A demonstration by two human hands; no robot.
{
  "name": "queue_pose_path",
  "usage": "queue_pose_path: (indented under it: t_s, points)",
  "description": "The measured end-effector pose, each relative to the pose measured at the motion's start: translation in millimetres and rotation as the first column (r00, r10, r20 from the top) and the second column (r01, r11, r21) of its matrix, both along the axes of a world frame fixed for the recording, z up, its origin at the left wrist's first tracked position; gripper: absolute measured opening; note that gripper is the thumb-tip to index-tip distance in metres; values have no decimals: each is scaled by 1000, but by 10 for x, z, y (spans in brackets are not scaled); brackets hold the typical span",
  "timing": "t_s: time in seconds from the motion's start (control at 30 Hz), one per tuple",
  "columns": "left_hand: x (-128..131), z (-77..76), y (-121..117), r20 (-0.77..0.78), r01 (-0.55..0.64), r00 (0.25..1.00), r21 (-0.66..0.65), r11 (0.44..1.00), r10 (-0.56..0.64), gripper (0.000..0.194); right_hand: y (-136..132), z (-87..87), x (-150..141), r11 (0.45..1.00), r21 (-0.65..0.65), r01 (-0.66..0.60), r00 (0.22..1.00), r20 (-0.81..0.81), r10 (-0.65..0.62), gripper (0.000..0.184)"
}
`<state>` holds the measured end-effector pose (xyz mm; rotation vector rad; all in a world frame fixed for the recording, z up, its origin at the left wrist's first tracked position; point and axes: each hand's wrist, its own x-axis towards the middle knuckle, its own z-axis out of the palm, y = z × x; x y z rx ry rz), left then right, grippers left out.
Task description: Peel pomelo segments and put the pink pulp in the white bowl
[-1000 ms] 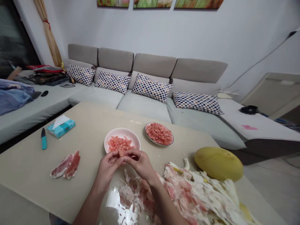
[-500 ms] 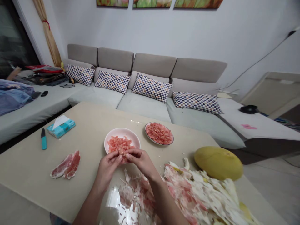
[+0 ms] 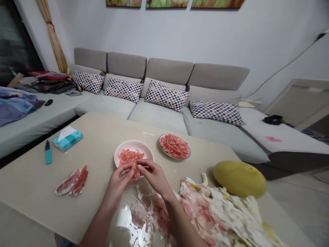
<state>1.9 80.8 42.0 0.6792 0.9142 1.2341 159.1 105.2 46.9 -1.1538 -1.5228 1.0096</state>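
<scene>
My left hand (image 3: pixel 116 187) pinches a small piece of pink pomelo flesh (image 3: pixel 134 168) between thumb and fingers. My right hand (image 3: pixel 155 178) meets it from the other side, thumb and forefinger closed on the same piece. Both hands are over the near rim of a white bowl (image 3: pixel 147 150), which holds loose pink pomelo pulp (image 3: pixel 128 156). Behind and to the right, a dark-rimmed plate (image 3: pixel 189 153) is heaped with more pulp. Left of the hands, pomelo segments (image 3: pixel 73 181) with their skin on lie on the table.
A whole yellow-green pomelo (image 3: pixel 239 179) sits at right, beside a wide heap of peel and membrane (image 3: pixel 218 212). A small teal-handled knife (image 3: pixel 48 152) and a tissue pack (image 3: pixel 67 138) lie on the table (image 3: pixel 102 132) at left. Beyond stands a sofa (image 3: pixel 156 116) with checked cushions.
My right hand's fingers have shifted slightly, lifting and parting a little from the left fingertips, so the pomelo piece shows more between them. The bowl, plate and other things have stayed put.
</scene>
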Motion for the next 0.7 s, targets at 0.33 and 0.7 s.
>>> queue_pose_path:
  t_s: [0.33, 0.7]
  points:
    - [21, -68, 99, -262, 9, 964, 187, 982, 41, 30, 23, -19, 6, 993, -105, -60, 987, -154, 43, 27]
    - [-16, 21, 126, -119, 21, 993, 82, 996, -11, 38, 86, -87, 66, 948, -288, -135, 896, -444, -7, 42]
